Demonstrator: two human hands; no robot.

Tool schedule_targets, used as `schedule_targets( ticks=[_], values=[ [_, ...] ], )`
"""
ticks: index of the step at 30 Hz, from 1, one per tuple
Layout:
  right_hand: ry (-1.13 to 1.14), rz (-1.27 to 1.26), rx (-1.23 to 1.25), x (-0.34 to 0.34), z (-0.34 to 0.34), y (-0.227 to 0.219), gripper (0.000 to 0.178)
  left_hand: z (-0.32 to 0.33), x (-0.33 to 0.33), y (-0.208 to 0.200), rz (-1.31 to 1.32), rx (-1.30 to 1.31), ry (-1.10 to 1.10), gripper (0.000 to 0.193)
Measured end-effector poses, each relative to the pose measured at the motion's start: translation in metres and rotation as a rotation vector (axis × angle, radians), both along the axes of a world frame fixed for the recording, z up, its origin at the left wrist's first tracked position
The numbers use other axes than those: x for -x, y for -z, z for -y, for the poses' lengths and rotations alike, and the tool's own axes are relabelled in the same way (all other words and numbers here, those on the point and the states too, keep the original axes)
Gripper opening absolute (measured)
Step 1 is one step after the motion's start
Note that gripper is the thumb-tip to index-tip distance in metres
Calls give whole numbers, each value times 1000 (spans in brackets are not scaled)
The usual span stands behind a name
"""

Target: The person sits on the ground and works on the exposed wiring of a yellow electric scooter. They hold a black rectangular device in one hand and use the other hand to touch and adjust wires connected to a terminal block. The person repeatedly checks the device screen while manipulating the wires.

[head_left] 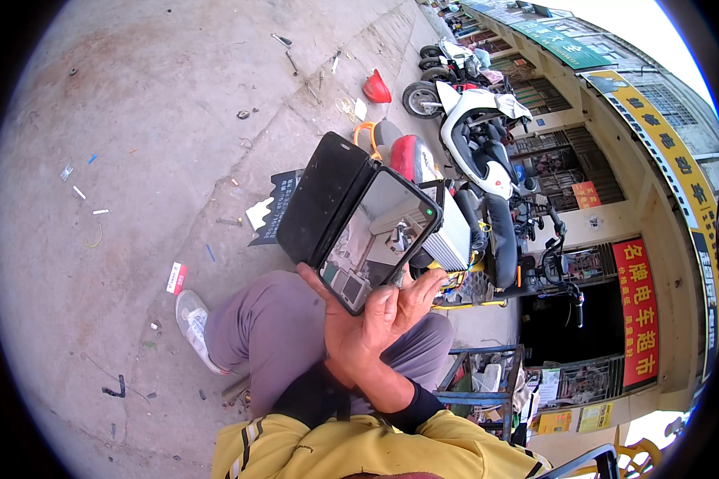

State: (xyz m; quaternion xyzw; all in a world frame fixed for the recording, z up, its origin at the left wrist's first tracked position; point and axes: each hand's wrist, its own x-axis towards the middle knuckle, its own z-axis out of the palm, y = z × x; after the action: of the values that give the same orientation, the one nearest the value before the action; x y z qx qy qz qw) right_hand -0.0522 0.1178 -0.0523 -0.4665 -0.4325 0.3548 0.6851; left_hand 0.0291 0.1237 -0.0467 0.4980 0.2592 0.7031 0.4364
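A black smartphone in an unfolded black flip case is held tilted above my knees. Its lit screen carries a picture of grey and white objects. My left hand supports the phone at its lower edge, with the thumb along the case. Close against it, my right hand has fingers partly stretched out beside the phone's lower right corner, apparently touching the edge. The hands overlap, and some fingers are hidden behind each other and the phone.
An electric scooter with a white body and other two-wheelers stand to the right before shopfronts. Beyond the phone are a white ribbed box and a red helmet-like object. A blue metal rack stands lower right. Tools and litter dot the concrete.
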Motion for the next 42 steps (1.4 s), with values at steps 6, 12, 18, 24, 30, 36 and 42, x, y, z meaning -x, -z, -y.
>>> schedule_targets(
  ticks=[6, 12, 18, 24, 30, 36, 42],
  values=[
    [-36, -12, -10, 0, -2, 2, 62, -3, 0, 2, -6, -2, -18, 20],
    [-79, -102, -49, 0, -5, 6, 54, -9, -1, 2, -7, -2, -44, 20],
    [-57, -97, -39, 0, -4, 1, 52, -7, 0, -6, -23, 0, -47, 20],
    [-71, -108, -40, -3, -6, 0, 49, -9, 2, -9, -28, 14, -42, 20],
    [-16, -64, -34, -5, 12, -15, 56, 7, -15, -12, 37, -4, -11, 17],
    [-10, -223, -30, 6, 29, -42, 60, 11, -7, -13, -414, 6, -268, 21],
    [-117, -490, -16, -27, 86, -65, 57, 17, -6, -2, -320, -7, -325, 19]
  ],
)
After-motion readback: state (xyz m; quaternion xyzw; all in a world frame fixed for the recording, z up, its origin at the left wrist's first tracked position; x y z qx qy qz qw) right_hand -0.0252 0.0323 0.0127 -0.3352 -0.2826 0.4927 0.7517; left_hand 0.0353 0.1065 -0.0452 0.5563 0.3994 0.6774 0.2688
